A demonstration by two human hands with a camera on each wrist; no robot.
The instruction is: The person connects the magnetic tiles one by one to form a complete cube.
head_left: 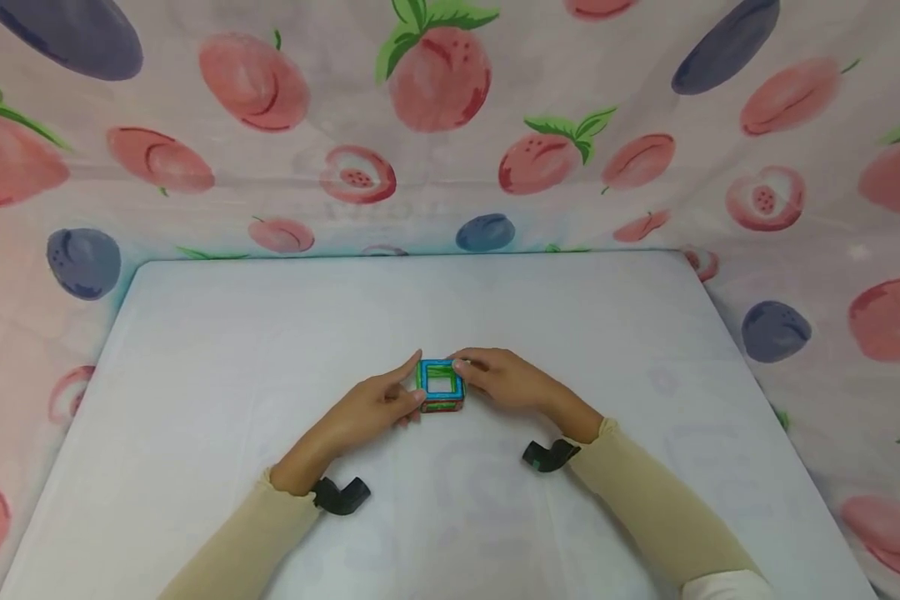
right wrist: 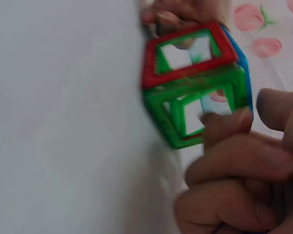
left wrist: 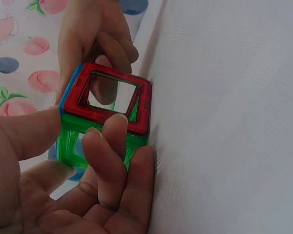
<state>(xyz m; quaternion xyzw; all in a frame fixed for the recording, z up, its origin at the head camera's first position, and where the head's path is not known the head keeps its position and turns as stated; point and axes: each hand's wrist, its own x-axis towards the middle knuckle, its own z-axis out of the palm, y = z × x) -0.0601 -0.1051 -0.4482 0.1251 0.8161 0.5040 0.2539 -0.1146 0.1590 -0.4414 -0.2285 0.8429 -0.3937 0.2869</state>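
A small cube of magnetic tiles [head_left: 442,397] stands near the middle of the white table, held between both hands. Its top is a blue frame; red square tiles [left wrist: 88,112] and green square tiles [right wrist: 163,119] form visible sides. My left hand [head_left: 371,412] grips the cube's left side, thumb by the near corner and index finger stretched along the far one. From the right, my right hand [head_left: 510,379] pinches the far right corner, its thumb over the blue rim. In the right wrist view, its other fingers curl beside a green side.
The white tabletop [head_left: 450,533] stretches around the hands. A fruit-print cloth [head_left: 435,212] hangs behind it and at both sides. Black curved pieces [head_left: 341,497] stick out at both wrists, by the beige sleeves [head_left: 247,542].
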